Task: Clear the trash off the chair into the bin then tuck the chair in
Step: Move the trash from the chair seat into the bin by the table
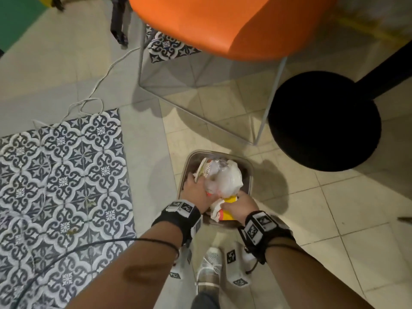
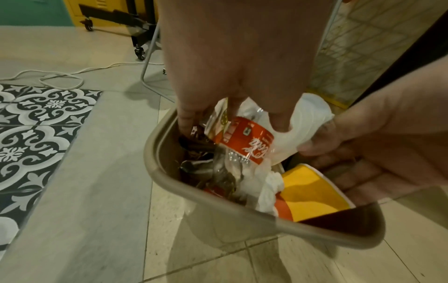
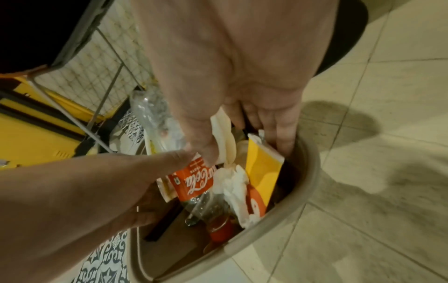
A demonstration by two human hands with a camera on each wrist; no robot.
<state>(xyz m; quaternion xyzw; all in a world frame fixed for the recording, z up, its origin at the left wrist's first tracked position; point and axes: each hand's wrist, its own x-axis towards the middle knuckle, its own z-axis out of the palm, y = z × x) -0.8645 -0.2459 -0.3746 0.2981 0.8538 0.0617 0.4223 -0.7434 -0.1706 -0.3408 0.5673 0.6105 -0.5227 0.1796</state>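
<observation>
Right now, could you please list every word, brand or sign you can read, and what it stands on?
"Coca-Cola": white script on the red label of the crushed plastic bottle, partly covered.
Small print on that label: too blurred to read.
Black-and-white square markers on the wrist bands: patterns, no words.

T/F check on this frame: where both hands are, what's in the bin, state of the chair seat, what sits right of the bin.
1. Both hands are at the bin mouth. True: the left hand and the right hand are in among the trash there.
2. The bottle has a blue label. False: it is a clear plastic bottle with a red label.
3. The visible part of the orange chair seat shows no trash. True.
4. The bin lies tipped on its side. False: it stands upright on the floor.
5. A yellow-and-orange paper carton sits in the bin. True.
6. A round black base lies left of the bin. False: it lies to the right.
</observation>
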